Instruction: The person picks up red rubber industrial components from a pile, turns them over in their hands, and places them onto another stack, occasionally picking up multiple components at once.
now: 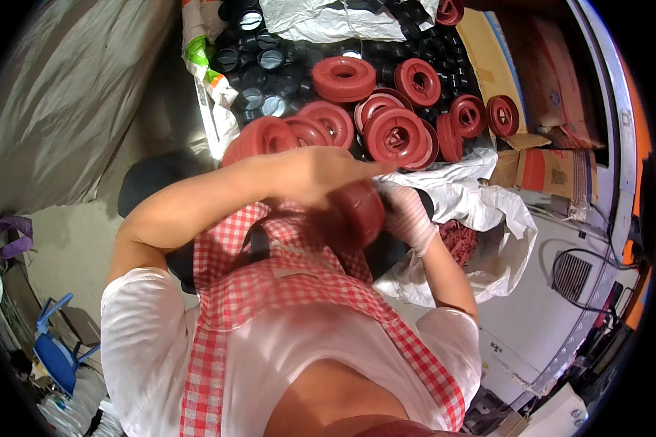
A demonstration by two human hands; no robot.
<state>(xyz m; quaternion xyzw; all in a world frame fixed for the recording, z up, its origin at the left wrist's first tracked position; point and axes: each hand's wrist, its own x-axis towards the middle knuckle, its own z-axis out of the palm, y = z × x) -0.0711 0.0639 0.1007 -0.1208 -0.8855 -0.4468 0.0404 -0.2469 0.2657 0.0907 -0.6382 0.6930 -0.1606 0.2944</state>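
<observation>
The ring (361, 211), blurred, was held before the apron (288, 295), its visible long axis running roughly between body and piled rings (395, 137); which way its face pointed could not be told. The gloved right hand's (410, 217) grip was closed on its right edge, while the left hand (317, 175) lay across its upper side, that grip's closure hidden.

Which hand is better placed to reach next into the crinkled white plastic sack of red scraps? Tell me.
Right, probably: the right hand is nearer the sack; the left hand lies farther away, its forearm angled in from the left.
</observation>
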